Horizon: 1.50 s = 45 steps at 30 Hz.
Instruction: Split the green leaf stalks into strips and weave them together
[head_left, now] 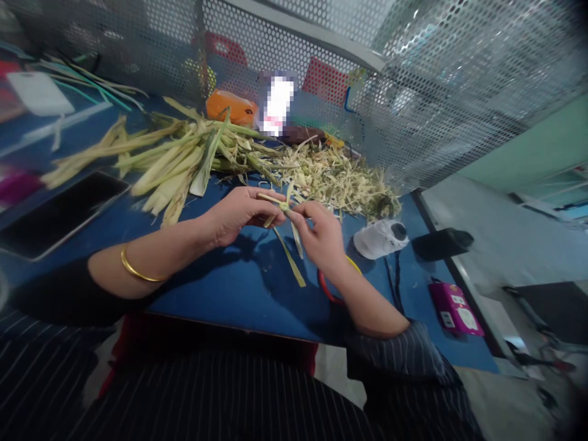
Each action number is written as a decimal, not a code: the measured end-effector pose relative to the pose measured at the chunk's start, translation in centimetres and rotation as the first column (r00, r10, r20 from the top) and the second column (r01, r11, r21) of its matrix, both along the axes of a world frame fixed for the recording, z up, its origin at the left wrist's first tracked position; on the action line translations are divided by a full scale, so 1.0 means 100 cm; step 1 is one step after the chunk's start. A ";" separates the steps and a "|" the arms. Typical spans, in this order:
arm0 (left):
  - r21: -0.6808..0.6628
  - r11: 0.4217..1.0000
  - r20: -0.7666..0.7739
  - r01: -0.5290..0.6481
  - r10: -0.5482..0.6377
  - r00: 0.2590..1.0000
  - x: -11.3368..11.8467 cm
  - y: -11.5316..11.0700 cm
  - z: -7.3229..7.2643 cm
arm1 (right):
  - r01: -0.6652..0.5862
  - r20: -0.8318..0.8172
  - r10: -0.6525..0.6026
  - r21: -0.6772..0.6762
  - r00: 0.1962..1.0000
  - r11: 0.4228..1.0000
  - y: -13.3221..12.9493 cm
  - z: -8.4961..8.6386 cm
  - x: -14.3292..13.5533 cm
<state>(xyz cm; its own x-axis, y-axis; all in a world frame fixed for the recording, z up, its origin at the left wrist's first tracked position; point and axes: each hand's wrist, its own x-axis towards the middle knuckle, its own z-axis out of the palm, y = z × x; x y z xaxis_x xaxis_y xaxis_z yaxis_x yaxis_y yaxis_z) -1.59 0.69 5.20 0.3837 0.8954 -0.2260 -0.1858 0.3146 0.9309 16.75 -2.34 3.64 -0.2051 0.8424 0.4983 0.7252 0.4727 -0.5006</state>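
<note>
Over the blue table, my two hands meet at a small knotted piece of pale green dried leaf strips (284, 206), with loose strip ends sticking out in several directions. My left hand (243, 213) pinches it from the left, thumb and fingers closed on it. From the right, my right hand (318, 231) grips it with thumb and index finger. A long strip end (290, 260) hangs below between the hands. Just beyond them lie a bundle of long husk-like leaves (184, 156) and a heap of short trimmed scraps (328, 171). Parts of the knot are hidden by my fingers.
On the blue table (220, 288) are a dark phone (62, 211) at left, a white wrapped roll (380, 239), a black cylinder (441, 244) and a purple pack (456, 308) at right. An orange packet (232, 108) stands by the perforated metal screen (294, 43) at the back.
</note>
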 end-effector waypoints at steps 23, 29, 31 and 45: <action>0.222 0.971 -0.144 -0.084 0.118 0.983 0.011 -0.007 -0.014 | -0.124 0.089 0.120 0.042 0.989 0.991 -0.020 -0.005 -0.020; 0.172 0.985 -0.130 -0.010 0.033 0.991 0.004 -0.001 -0.009 | -0.069 -0.364 -0.017 -0.221 0.931 0.973 -0.007 -0.009 -0.011; 0.160 0.987 -0.119 0.011 0.009 0.993 0.002 0.001 -0.008 | -0.088 -0.548 -0.101 -0.309 0.830 0.947 0.000 -0.010 -0.008; 0.259 0.944 -0.367 0.205 -0.100 0.925 0.006 -0.005 -0.011 | -0.027 -0.556 -0.138 -0.279 0.819 0.960 0.005 -0.015 -0.006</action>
<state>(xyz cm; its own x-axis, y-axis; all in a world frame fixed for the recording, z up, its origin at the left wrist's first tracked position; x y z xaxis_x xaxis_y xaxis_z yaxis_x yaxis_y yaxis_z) -0.99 0.17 4.06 0.4655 0.8781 -0.1108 0.1911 0.0226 0.9813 16.18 -1.86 2.10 0.0943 0.9586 0.2689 0.2944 0.2311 -0.9273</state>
